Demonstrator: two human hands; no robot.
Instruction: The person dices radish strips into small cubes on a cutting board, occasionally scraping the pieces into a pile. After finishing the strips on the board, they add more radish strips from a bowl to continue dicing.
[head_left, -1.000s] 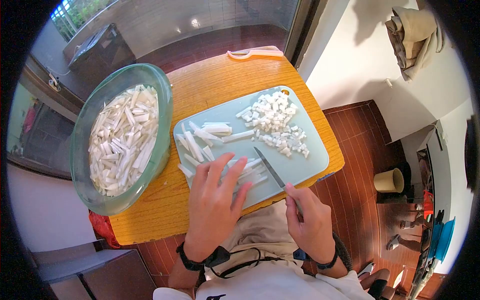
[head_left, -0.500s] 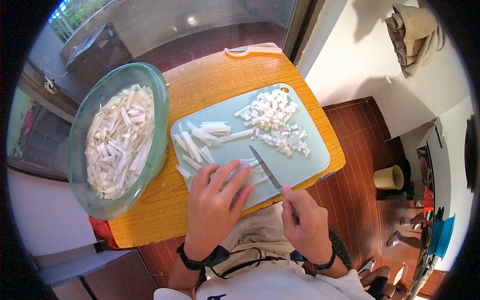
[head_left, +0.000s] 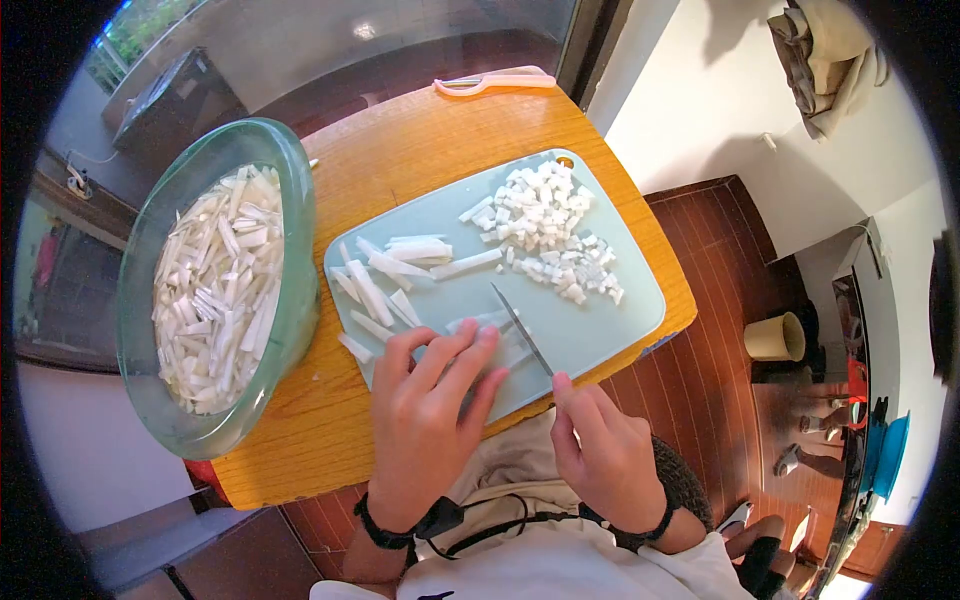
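On the pale blue cutting board (head_left: 440,212), my left hand (head_left: 428,405) holds down several white radish strips (head_left: 512,352) with bent fingertips, which partly hide them. A small knife (head_left: 522,330) is gripped by its handle in my right hand (head_left: 610,450). Its thin blade slants across the board, edge down, at the right ends of those strips. Loose radish strips (head_left: 368,292) lie at the board's left side. Diced radish (head_left: 545,215) is heaped at the upper right.
A green transparent basin (head_left: 300,215) full of radish strips (head_left: 215,300) stands at the wooden table's (head_left: 350,185) left edge. A pink peeler (head_left: 500,84) lies at the far edge. A beige bin (head_left: 773,338) is on the floor at right, and another person's legs show at lower right.
The knife blade has turned from showing its broad side to standing nearly on edge. My left hand stays on the strips. The view has shifted slightly.
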